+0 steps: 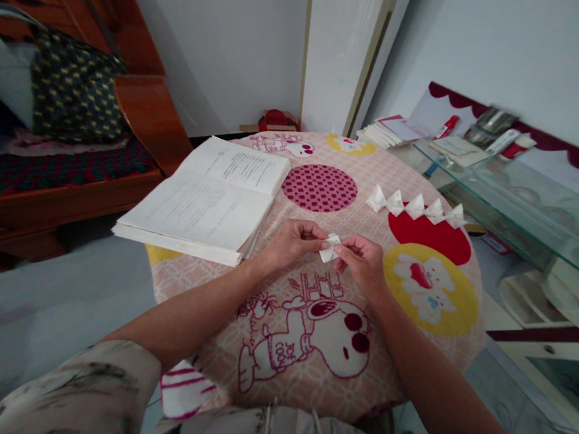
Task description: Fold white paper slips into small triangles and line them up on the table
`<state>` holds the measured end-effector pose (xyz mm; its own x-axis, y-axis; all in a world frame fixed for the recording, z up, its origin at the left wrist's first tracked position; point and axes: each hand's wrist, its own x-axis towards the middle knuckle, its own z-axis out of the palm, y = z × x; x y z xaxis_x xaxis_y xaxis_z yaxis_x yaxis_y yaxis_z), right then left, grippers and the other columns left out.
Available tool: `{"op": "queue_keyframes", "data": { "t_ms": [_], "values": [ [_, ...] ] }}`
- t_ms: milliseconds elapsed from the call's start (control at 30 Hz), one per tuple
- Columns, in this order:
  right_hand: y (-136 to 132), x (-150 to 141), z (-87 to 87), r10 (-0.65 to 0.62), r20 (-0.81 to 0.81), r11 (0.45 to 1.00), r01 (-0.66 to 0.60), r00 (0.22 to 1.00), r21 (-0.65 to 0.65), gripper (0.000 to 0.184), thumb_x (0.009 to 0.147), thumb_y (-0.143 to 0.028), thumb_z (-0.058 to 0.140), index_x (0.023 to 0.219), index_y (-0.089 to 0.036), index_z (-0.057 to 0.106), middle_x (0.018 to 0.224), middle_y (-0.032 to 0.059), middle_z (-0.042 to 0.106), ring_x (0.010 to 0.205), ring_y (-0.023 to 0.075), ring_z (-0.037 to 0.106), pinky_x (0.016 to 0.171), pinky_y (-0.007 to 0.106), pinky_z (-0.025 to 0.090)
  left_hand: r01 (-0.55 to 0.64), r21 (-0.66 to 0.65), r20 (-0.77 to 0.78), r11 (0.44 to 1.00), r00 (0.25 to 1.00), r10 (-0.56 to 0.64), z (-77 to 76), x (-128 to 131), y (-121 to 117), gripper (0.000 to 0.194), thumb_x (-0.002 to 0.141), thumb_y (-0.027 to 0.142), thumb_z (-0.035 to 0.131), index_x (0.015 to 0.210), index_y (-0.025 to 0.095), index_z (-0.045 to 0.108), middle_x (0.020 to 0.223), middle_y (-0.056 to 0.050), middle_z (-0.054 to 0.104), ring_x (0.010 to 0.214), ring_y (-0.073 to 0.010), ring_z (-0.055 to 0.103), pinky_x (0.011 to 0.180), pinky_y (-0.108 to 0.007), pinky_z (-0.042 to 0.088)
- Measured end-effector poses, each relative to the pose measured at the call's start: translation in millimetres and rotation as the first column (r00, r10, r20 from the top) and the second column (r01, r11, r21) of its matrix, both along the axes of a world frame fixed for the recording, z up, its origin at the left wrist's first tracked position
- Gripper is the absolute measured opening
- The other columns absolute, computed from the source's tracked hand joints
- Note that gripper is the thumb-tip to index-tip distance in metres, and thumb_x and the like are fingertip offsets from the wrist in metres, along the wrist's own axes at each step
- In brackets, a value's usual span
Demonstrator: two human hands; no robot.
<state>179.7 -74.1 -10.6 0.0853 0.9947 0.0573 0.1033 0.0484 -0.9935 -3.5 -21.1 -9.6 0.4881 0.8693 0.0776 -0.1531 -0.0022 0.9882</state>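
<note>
Between my two hands, above the middle of the round table, is a small piece of folded white paper (330, 248). My left hand (297, 243) pinches its left side between thumb and fingers. On the other side, the thumb and fingers of my right hand (362, 257) grip its right edge. Several folded paper pieces (415, 205) with pointed tops stand in a row at the right back of the table. To the left of my hands lies a thick open book (205, 200) with printed pages.
A patterned cloth (303, 352) with cartoon figures covers the table. Right of it stands a glass shelf (531, 202) holding small items, with a stack of papers (389, 131) near its far end. At left, a wooden bench (141, 118) carries a dark patterned bag (74, 86).
</note>
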Motion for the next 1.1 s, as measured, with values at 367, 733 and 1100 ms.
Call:
{"op": "queue_keyframes", "data": {
  "t_ms": [367, 733, 1100],
  "values": [
    [-2, -2, 2.2, 0.012, 0.036, 0.999, -0.013, 0.999, 0.031, 0.024, 0.076, -0.041, 0.072, 0.071, -0.020, 0.062, 0.052, -0.0015, 0.063, 0.044, 0.0128, 0.057, 0.046, 0.024, 0.046, -0.139, 0.070, -0.047, 0.988, 0.989, 0.143, 3.8, 7, -8, 0.019, 0.076, 0.028, 0.076, 0.068, 0.014, 0.064, 0.061, 0.000, 0.066, 0.052, -0.0078, 0.057, 0.051, -0.019, 0.044],
    [-1, -4, 3.8, -0.023, -0.032, 0.999, 0.024, 0.999, 0.028, 0.021, 0.070, -0.037, 0.077, 0.068, -0.020, 0.064, 0.058, -0.0002, 0.067, 0.050, 0.0158, 0.063, 0.050, 0.027, 0.049, -0.187, 0.035, -0.043, 0.982, 0.981, 0.188, 3.7, 10, -11, 0.027, 0.070, 0.031, 0.080, 0.063, 0.015, 0.059, 0.059, 0.001, 0.063, 0.049, -0.0069, 0.054, 0.047, -0.018, 0.040],
    [1, -8, -0.3, -0.042, -0.121, 0.999, 0.043, 0.992, 0.007, 0.025, 0.067, -0.036, 0.078, 0.069, -0.022, 0.058, 0.058, -0.0028, 0.064, 0.048, 0.0136, 0.060, 0.046, 0.026, 0.052, -0.221, 0.038, 0.012, 0.975, 0.975, 0.221, 3.4, 13, -13, 0.027, 0.070, 0.025, 0.080, 0.067, 0.015, 0.055, 0.059, 0.003, 0.060, 0.050, -0.0058, 0.054, 0.048, -0.017, 0.040]
  ]
}}
